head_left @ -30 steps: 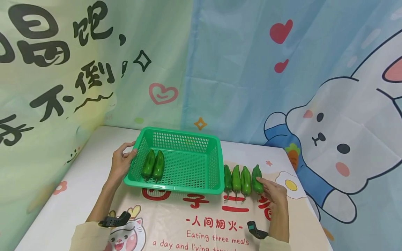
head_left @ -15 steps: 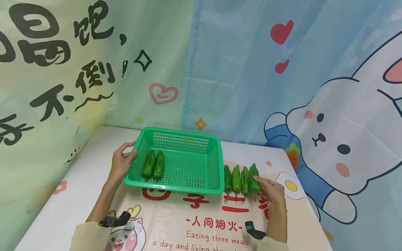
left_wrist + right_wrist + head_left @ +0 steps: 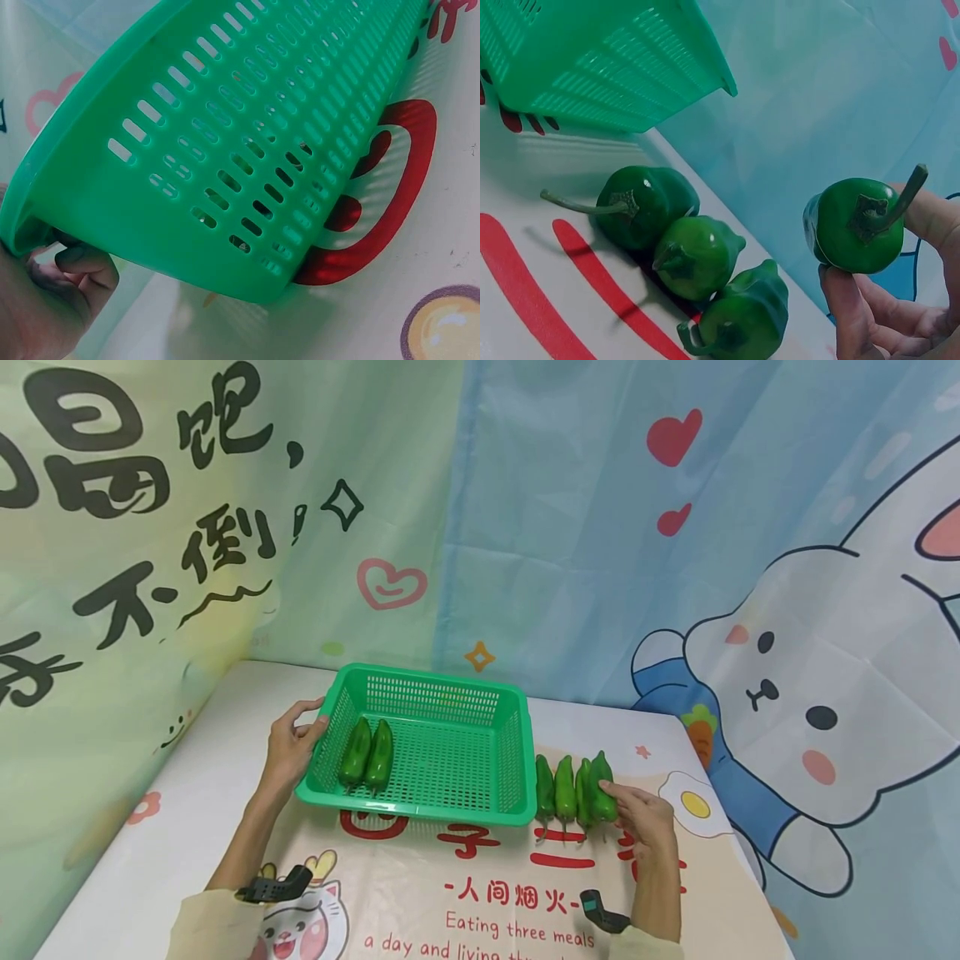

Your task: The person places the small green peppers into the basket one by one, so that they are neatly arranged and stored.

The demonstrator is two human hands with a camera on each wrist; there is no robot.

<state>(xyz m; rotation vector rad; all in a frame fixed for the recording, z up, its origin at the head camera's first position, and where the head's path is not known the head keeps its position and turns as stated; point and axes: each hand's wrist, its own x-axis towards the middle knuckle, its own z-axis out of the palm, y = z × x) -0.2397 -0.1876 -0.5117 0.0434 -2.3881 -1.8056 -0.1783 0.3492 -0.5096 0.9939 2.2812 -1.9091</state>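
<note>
My left hand (image 3: 289,750) grips the left rim of a green plastic basket (image 3: 420,812). In the left wrist view, the curled fingers (image 3: 97,279) show under the rim. Two green peppers (image 3: 355,755) lie side by side inside, at the basket's left end. My right hand (image 3: 649,820) pinches another green pepper (image 3: 859,225) between thumb and fingers, stem toward the wrist camera. That pepper is lifted off the table and, in the head view, partly covers the rightmost of three green peppers (image 3: 565,790) lined up right of the basket.
A printed mat with red characters (image 3: 561,860) covers the white table (image 3: 165,810). Cartoon curtains (image 3: 540,543) hang behind the table and along its left side. Each wrist wears a black camera (image 3: 604,913).
My right hand has moved left with the pepper, from beside the row to over its right end. The left hand and the basket have stayed put.
</note>
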